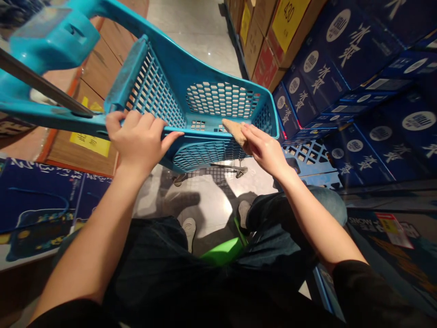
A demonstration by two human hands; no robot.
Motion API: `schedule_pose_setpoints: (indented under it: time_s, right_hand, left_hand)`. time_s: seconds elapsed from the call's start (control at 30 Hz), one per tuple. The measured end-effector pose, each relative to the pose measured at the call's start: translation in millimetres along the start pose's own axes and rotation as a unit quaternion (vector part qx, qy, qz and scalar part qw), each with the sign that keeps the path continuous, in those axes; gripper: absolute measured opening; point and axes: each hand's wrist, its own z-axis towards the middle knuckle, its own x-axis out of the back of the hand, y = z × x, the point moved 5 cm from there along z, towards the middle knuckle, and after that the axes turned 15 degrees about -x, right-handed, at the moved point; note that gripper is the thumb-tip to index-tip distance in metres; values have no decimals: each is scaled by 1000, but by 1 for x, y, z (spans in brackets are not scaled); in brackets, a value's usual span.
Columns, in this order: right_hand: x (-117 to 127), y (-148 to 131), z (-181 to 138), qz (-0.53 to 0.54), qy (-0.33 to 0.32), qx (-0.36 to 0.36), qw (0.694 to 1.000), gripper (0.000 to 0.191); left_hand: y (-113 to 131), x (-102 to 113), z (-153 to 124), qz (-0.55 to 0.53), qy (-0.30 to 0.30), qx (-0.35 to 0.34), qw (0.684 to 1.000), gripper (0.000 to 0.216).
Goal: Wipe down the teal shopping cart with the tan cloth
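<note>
A blue plastic shopping cart [211, 68] with lattice walls stands side-on before me. My left hand [138, 139] is closed over its near top rim, close to the handle end, with the thumb lying along the rim. Farther right, my right hand [264, 148] grips a tan cloth [235, 130], which rests against the same rim near the cart's narrow end. Part of the cloth is hidden under my fingers. Inside, the part of the basket floor that shows is bare blue lattice.
Stacked dark blue cartons [341, 64] rise on the right, and brown cartons with a yellow price sign [288, 16] stand behind. A wooden cabinet [88, 157] and more blue boxes [41, 200] are at left. Something bright green [223, 251] lies between my legs.
</note>
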Motion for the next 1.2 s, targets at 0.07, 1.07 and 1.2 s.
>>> schedule_pose_setpoints:
  time_s: [0.07, 1.07, 1.2]
  right_hand:
    - [-2, -6, 2, 19, -16, 31, 999, 56]
    - [23, 12, 8, -98, 46, -130, 986, 38]
    - [2, 2, 4, -3, 48, -28, 998, 45]
  left_hand:
    - [3, 2, 1, -18, -14, 15, 1000, 35]
    - [-7, -14, -2, 39, -10, -48, 998, 40]
    - [-2, -10, -2, 52, -32, -25, 998, 34]
